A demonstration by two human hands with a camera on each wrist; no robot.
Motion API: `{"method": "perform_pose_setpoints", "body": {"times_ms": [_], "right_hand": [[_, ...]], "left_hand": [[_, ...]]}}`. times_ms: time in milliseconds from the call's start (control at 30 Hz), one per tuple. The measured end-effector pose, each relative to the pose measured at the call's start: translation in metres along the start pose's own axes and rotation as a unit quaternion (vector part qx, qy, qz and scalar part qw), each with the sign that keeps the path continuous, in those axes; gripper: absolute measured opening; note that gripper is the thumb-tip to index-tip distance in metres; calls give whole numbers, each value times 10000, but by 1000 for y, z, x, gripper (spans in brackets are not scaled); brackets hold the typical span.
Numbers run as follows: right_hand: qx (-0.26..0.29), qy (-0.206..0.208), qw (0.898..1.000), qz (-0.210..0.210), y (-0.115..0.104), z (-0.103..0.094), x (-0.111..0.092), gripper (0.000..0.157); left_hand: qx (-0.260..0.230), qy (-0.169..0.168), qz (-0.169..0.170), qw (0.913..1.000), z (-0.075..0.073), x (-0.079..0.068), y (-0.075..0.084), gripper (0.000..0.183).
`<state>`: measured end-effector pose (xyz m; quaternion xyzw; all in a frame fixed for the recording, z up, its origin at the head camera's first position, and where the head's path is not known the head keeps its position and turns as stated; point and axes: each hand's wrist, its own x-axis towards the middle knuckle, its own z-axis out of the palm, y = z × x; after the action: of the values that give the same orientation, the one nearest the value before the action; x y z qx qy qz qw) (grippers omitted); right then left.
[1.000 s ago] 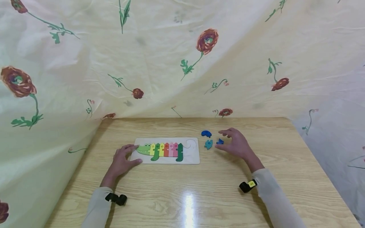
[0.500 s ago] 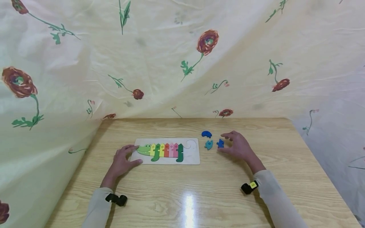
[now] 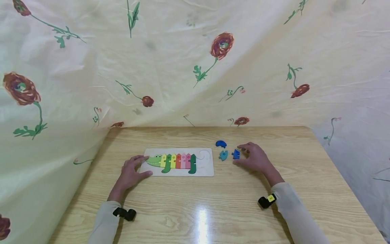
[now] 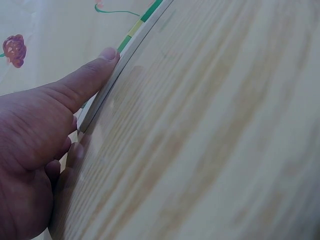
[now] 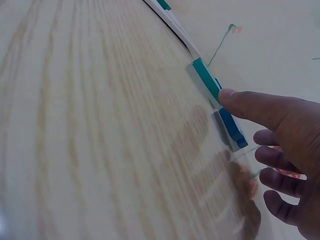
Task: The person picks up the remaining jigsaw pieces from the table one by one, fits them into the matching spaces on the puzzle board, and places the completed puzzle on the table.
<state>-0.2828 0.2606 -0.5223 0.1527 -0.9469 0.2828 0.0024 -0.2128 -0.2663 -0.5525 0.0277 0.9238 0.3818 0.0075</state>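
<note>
A white puzzle board (image 3: pixel 204 168) lies on the table, with a crocodile puzzle (image 3: pixel 178 160) of coloured pieces on it. At its left end my left hand (image 3: pixel 131 173) holds the board between thumb and fingers; in the left wrist view the thumb (image 4: pixel 92 75) lies along its edge. My right hand (image 3: pixel 253 156) is beside a blue puzzle piece (image 3: pixel 235 154), thumb and forefinger spread apart on its right side. In the right wrist view the thumb overlaps the gap between the teal piece (image 5: pixel 206 79) and the blue one, the other fingers loosely bent.
Left of the blue piece lies the teal piece, and a dark blue curved piece (image 3: pixel 220 144) is behind it. A flowered cloth (image 3: pixel 170 74) hangs along the table's (image 3: pixel 170 203) back and sides. Each wrist carries a small black camera (image 3: pixel 125 213).
The blue piece, partly covered by the right thumb before, has turned and shows more fully. My right hand has drawn back slightly right and toward me. The left hand stays put.
</note>
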Motion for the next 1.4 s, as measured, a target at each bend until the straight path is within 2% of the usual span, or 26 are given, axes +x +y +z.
{"method": "perform_pose_setpoints", "body": {"times_ms": [433,900,1067,1400], "right_hand": [[0,-44,10000,-52,6,6,3,63],[54,66,9998,-205,12,11,2,55],[106,63,9998,-175,11,10,3,51],[148,78,9998,-133,13,10,2,51]], "left_hand": [[-59,1,69,10000,-1,1,-1,76],[-102,3,-6,9999,1,0,-3,77],[-86,-9,-80,9999,1,1,-1,77],[-8,15,-20,10000,1,1,-2,77]]}}
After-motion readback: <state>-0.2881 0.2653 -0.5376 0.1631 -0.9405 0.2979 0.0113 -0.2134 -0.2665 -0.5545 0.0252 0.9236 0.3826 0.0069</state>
